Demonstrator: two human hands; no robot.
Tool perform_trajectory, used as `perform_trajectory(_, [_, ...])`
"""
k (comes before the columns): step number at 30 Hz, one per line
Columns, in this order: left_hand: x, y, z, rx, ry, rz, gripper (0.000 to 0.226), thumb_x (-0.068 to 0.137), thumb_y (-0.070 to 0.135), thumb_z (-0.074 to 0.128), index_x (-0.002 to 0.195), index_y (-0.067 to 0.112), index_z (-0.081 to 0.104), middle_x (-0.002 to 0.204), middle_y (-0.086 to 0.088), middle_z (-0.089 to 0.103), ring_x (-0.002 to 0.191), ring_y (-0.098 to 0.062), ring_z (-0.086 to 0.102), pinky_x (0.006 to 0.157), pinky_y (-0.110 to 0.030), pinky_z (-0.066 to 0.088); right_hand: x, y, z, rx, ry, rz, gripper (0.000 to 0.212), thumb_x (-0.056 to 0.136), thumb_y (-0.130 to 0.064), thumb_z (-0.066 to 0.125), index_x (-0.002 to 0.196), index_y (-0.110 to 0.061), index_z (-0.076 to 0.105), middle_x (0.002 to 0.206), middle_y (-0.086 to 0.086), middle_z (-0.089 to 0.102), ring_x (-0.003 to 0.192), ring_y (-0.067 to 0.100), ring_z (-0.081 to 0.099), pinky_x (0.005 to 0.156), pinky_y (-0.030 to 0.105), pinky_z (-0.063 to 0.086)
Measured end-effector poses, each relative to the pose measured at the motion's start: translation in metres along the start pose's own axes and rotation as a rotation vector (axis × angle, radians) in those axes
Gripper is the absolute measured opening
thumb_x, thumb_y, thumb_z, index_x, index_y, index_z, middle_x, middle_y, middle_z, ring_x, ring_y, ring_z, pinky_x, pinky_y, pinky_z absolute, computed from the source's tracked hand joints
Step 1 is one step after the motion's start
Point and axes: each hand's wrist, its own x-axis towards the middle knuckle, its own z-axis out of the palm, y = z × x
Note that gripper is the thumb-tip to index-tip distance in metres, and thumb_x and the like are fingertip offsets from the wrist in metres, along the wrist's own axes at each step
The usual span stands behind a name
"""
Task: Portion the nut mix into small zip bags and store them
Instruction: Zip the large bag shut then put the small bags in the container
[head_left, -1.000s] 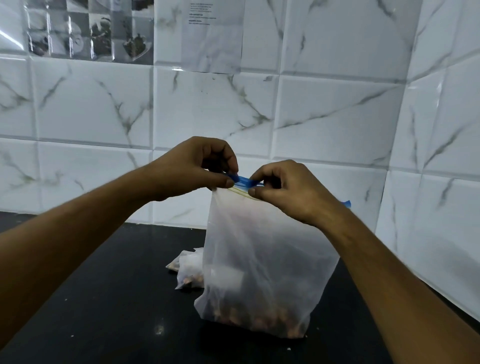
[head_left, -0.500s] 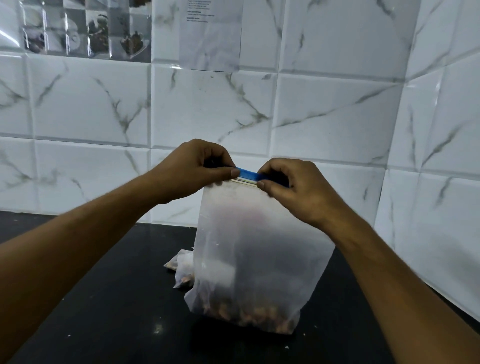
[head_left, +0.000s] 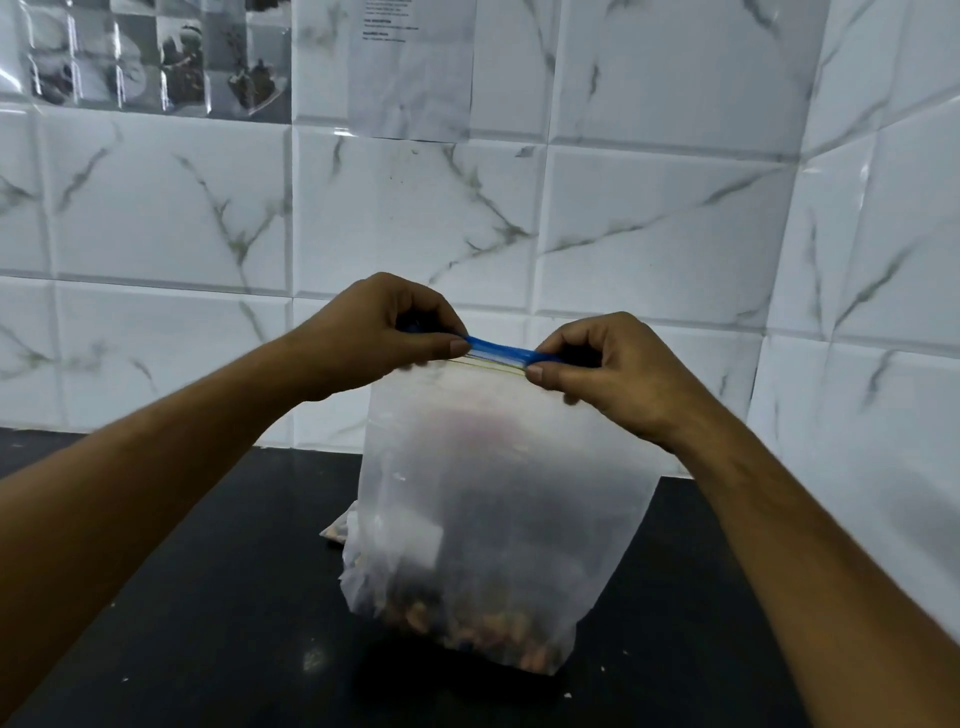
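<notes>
A large frosted zip bag (head_left: 498, 499) stands upright on the black counter, with nut mix (head_left: 483, 629) lying in its bottom. Its top edge carries a blue zip strip (head_left: 501, 351). My left hand (head_left: 379, 332) pinches the left end of that strip between thumb and fingers. My right hand (head_left: 608, 369) pinches the strip further to the right. A short stretch of blue strip shows between the two hands. A smaller bag with nuts (head_left: 340, 527) peeks out behind the big bag's lower left corner, mostly hidden.
The black counter (head_left: 208, 597) runs back to a white marble-tiled wall (head_left: 415, 218), which turns a corner on the right. Printed sheets (head_left: 410, 67) are taped high on the wall. A few crumbs lie on the counter near the bag.
My right hand has slid rightward along the blue strip, widening the gap between the hands. The bag has shifted slightly left and stands straighter.
</notes>
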Motion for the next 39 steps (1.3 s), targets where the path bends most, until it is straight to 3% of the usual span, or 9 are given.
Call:
perform_trajectory(6, [0.008, 0.011, 0.009, 0.179, -0.082, 0.027, 0.013, 0.084, 0.044, 0.079, 0.095, 0.038, 0.079, 0.082, 0.017, 0.073, 0.073, -0.008, 0.065, 0.065, -0.019, 0.05, -0.001, 0.003, 0.005, 0.006, 0.018, 0.025, 0.005, 0.086, -0.025, 0.084, 0.084, -0.022, 0.08, 0.075, 0.001, 0.074, 0.065, 0.01, 0.065, 0.065, 0.029, 0.053])
perform_trajectory(11, [0.012, 0.013, 0.01, 0.22, -0.078, 0.062, 0.006, 0.088, 0.04, 0.077, 0.086, 0.035, 0.079, 0.075, 0.013, 0.073, 0.075, -0.027, 0.063, 0.067, -0.041, 0.052, -0.004, 0.005, 0.0, -0.057, 0.054, 0.012, 0.013, 0.083, -0.036, 0.085, 0.082, -0.023, 0.08, 0.071, -0.002, 0.072, 0.061, 0.009, 0.061, 0.059, 0.025, 0.05])
perform_trajectory(15, [0.008, 0.008, 0.006, 0.182, -0.061, 0.072, 0.008, 0.089, 0.039, 0.077, 0.085, 0.033, 0.08, 0.075, 0.007, 0.074, 0.077, -0.035, 0.061, 0.07, -0.047, 0.053, -0.01, 0.012, -0.021, -0.018, -0.028, 0.026, 0.004, 0.09, -0.026, 0.08, 0.092, -0.024, 0.082, 0.081, -0.001, 0.077, 0.076, 0.025, 0.071, 0.078, 0.046, 0.061])
perform_trajectory(18, [0.009, 0.006, 0.006, 0.157, -0.051, 0.073, 0.009, 0.088, 0.041, 0.077, 0.085, 0.033, 0.08, 0.075, 0.003, 0.073, 0.076, -0.037, 0.058, 0.069, -0.047, 0.052, -0.013, 0.016, -0.03, -0.017, -0.007, 0.032, 0.004, 0.088, -0.028, 0.082, 0.086, -0.024, 0.082, 0.08, 0.0, 0.077, 0.078, 0.028, 0.071, 0.077, 0.059, 0.06])
perform_trajectory(23, [0.01, 0.004, 0.005, 0.151, -0.016, 0.093, 0.013, 0.084, 0.047, 0.075, 0.084, 0.035, 0.08, 0.074, 0.001, 0.072, 0.073, -0.037, 0.057, 0.067, -0.048, 0.051, -0.017, 0.024, -0.049, 0.016, 0.067, 0.064, 0.006, 0.086, -0.027, 0.083, 0.085, -0.021, 0.082, 0.075, -0.001, 0.076, 0.063, 0.01, 0.064, 0.066, 0.027, 0.051])
perform_trajectory(27, [0.008, 0.001, 0.007, 0.129, -0.011, 0.074, 0.028, 0.074, 0.058, 0.07, 0.082, 0.033, 0.079, 0.071, 0.006, 0.072, 0.063, -0.025, 0.051, 0.062, -0.038, 0.045, -0.024, 0.029, -0.056, 0.029, 0.038, 0.076, 0.006, 0.092, -0.016, 0.077, 0.093, -0.021, 0.081, 0.082, -0.001, 0.079, 0.07, 0.014, 0.07, 0.067, 0.026, 0.049])
perform_trajectory(32, [0.005, -0.002, 0.004, 0.113, 0.01, 0.024, 0.034, 0.072, 0.057, 0.075, 0.074, 0.023, 0.077, 0.066, 0.001, 0.071, 0.061, -0.013, 0.059, 0.063, -0.029, 0.048, -0.026, 0.039, -0.058, 0.025, 0.217, 0.077, 0.013, 0.082, -0.023, 0.087, 0.079, -0.014, 0.078, 0.067, 0.002, 0.073, 0.058, 0.007, 0.062, 0.058, 0.016, 0.051])
perform_trajectory(36, [0.004, -0.01, -0.008, 0.087, -0.124, -0.04, 0.014, 0.08, 0.039, 0.081, 0.084, 0.025, 0.08, 0.077, -0.002, 0.075, 0.064, -0.008, 0.059, 0.061, -0.022, 0.05, -0.029, 0.044, -0.064, 0.128, 0.199, 0.138, 0.004, 0.087, -0.012, 0.081, 0.085, -0.011, 0.078, 0.07, 0.002, 0.073, 0.058, 0.005, 0.057, 0.052, 0.016, 0.043])
perform_trajectory(39, [0.003, -0.021, -0.015, 0.11, -0.207, -0.089, 0.006, 0.088, 0.024, 0.079, 0.093, 0.026, 0.081, 0.085, -0.001, 0.077, 0.069, -0.007, 0.062, 0.067, -0.024, 0.054, -0.031, 0.051, -0.068, 0.185, 0.146, 0.21, 0.009, 0.091, -0.003, 0.074, 0.096, -0.009, 0.079, 0.087, 0.017, 0.076, 0.062, 0.007, 0.06, 0.054, 0.023, 0.043])
